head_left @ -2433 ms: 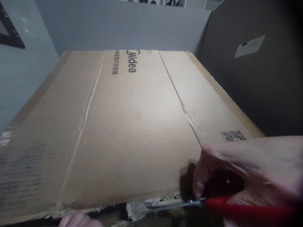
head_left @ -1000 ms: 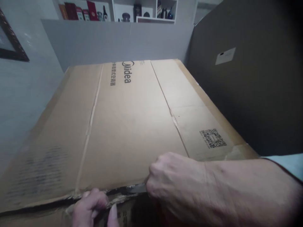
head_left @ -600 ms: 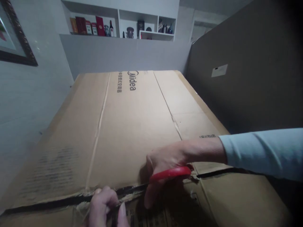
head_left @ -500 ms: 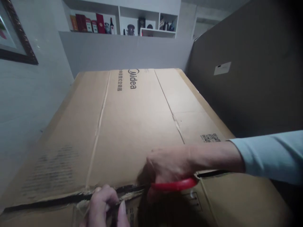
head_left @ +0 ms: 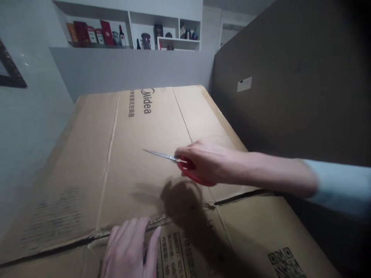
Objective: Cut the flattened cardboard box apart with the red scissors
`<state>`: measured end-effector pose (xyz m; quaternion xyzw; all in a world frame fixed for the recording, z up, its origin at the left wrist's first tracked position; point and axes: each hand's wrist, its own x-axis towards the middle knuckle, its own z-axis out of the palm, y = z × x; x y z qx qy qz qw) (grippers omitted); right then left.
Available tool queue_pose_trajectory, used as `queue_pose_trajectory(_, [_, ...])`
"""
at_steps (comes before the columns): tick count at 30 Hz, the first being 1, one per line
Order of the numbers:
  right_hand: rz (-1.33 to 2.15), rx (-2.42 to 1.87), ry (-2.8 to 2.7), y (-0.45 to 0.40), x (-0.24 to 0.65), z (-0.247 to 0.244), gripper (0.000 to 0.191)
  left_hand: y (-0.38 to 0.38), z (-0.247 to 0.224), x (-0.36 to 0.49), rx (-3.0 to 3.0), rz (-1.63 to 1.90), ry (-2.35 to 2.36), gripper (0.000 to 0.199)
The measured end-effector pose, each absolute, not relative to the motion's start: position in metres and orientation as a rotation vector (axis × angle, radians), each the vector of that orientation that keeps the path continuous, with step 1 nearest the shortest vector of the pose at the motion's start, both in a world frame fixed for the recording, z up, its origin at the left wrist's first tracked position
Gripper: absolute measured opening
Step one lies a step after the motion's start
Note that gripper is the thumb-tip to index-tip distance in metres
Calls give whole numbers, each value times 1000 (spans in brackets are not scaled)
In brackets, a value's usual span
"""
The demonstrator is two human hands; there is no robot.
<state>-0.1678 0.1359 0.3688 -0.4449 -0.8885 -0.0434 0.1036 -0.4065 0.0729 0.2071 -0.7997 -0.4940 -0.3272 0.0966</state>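
Red-handled scissors are gripped in my right hand, raised above the cardboard, blades closed and pointing left. A large flattened-looking brown cardboard piece with "Midea" print fills the middle of the view. A dark slit runs across its near part. At that slit my left hand rests, fingers over the cardboard edge and thumb apart on the near side. The shadow of my right hand falls on the cardboard.
A dark panel with a white label stands on the right. Behind the cardboard is a grey panel, with wall shelves of bottles, boxes and vases above. A picture frame hangs at left.
My right hand has lifted away from the slit with the scissors, whose blades now show. My left hand's fingers have flattened over the edge. The view has shifted right.
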Motion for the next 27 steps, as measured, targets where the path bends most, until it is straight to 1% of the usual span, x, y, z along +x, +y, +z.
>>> queue_pose_trajectory(1, [-164, -1263, -2601, 138, -174, 361, 4, 73, 210, -404, -2403, -917, -1597, 20])
queue_pose_trajectory(2, [-167, -1179, -2581, 141, -182, 352, 4, 72, 215, -400, -2421, -863, -1761, 23])
queue_pose_trajectory(5, [-181, -1067, -2505, 154, -206, 326, 11, 73, 239, -388, -2446, -658, -2232, 27])
queue_pose_trajectory(7, [-201, -1038, -2436, 165, -218, 311, 14, 74, 256, -380, -2446, -585, -2425, 26])
queue_pose_trajectory(9, [-221, -1034, -2368, 178, -226, 300, 16, 77, 269, -374, -2491, -573, -2479, 24])
queue_pose_trajectory(11, [-247, -1050, -2305, 190, -230, 292, 18, 79, 277, -369, -2544, -516, -2426, 24])
queue_pose_trajectory(15, [-297, -1067, -2224, 200, -232, 284, 19, 82, 279, -356, -2595, -345, -2292, 29])
queue_pose_trajectory(17, [-309, -1055, -2213, 201, -232, 281, 18, 83, 277, -350, -2614, -380, -2281, 32])
queue_pose_trajectory(20, [-313, -1046, -2204, 199, -229, 278, 18, 88, 269, -348, -2601, -574, -2354, 37])
queue_pose_trajectory(23, [-317, -1056, -2186, 196, -227, 274, 20, 94, 261, -350, -2614, -743, -2428, 47])
queue_pose_trajectory(25, [-323, -1059, -2168, 194, -228, 271, 18, 95, 258, -349, -2618, -799, -2446, 53])
queue_pose_trajectory(27, [-326, -1056, -2153, 193, -229, 269, 16, 93, 259, -345, -2620, -826, -2448, 52])
